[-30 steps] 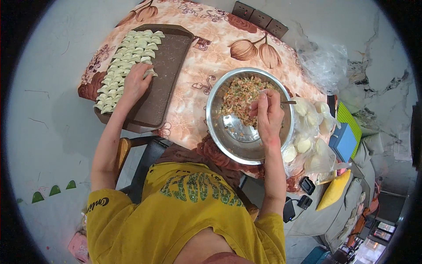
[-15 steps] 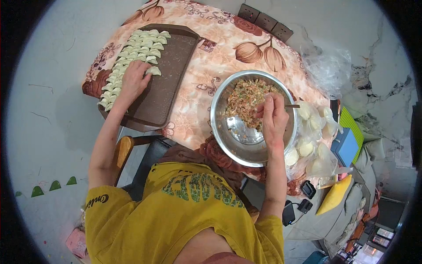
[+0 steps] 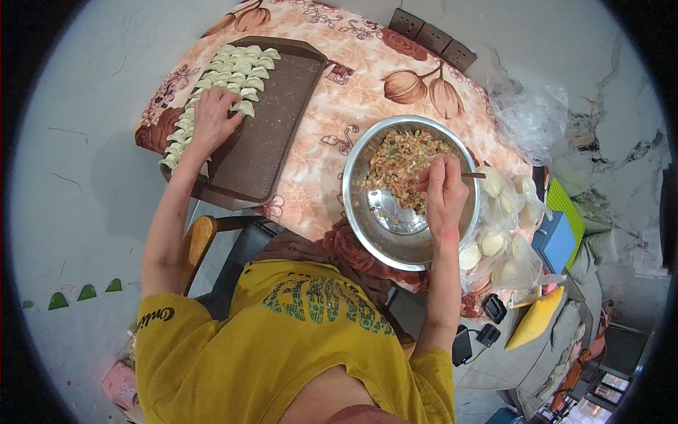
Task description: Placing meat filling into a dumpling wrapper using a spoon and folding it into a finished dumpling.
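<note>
My left hand is over the brown tray, its thumb and fingers closed on a pale dumpling at the end of a row. Rows of folded dumplings fill the tray's left side, overlapping one another. Above the right part of a steel bowl, my right hand is closed around a utensil with a thin handle. Its working end is hidden by the hand. Chopped filling lies in the bowl, heaped toward the far side, with bare metal showing nearer me.
Clear plastic bags of round pale dough pieces lie right of the bowl. Beyond them sit a blue box and a yellow cushion. A crumpled plastic bag and dark power sockets are at the back. A flowered cloth covers the table.
My left hand has shifted slightly with the dumpling, which now sits closer against the row. My right hand stays over the bowl with the utensil. The whole view has shifted a little.
</note>
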The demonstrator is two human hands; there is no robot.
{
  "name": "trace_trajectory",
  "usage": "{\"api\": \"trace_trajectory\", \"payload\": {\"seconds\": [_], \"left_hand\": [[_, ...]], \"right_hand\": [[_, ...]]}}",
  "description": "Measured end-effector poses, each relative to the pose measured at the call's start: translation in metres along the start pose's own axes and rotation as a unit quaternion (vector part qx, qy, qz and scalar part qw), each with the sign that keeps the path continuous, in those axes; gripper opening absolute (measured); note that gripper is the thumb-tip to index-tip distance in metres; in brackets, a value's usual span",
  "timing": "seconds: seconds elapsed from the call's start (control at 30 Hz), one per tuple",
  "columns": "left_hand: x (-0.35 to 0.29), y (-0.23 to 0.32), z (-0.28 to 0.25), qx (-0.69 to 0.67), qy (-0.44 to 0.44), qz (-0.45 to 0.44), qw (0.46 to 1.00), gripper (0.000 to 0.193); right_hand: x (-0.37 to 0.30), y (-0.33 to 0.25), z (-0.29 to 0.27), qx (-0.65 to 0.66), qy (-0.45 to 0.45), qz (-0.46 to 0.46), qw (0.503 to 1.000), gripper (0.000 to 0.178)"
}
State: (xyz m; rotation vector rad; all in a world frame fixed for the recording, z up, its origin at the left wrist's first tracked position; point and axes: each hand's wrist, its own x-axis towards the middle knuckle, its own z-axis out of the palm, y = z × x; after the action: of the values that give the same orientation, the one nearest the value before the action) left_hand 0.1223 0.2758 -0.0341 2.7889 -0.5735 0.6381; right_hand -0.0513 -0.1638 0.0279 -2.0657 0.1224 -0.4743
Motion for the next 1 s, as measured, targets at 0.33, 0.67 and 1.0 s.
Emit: {"api": "trace_trajectory", "payload": {"seconds": [0.33, 0.67, 1.0], "left_hand": [[0.002, -0.007, 0.009, 0.036, 0.025, -0.002, 0.999, 0.031], [0.006, -0.04, 0.018, 0.008, 0.034, 0.055, 0.998, 0.03], [0.035, 0.015, 0.0, -0.073, 0.042, 0.032, 0.996, 0.023]], "right_hand": [[0.0, 0.006, 0.001, -0.019, 0.0, -0.005, 1.0, 0.019], [-0.007, -0.014, -0.02, 0.171, 0.029, 0.045, 0.984, 0.017], [-0.084, -0.014, -0.111, 0.005, 0.099, 0.015, 0.995, 0.009]]}}
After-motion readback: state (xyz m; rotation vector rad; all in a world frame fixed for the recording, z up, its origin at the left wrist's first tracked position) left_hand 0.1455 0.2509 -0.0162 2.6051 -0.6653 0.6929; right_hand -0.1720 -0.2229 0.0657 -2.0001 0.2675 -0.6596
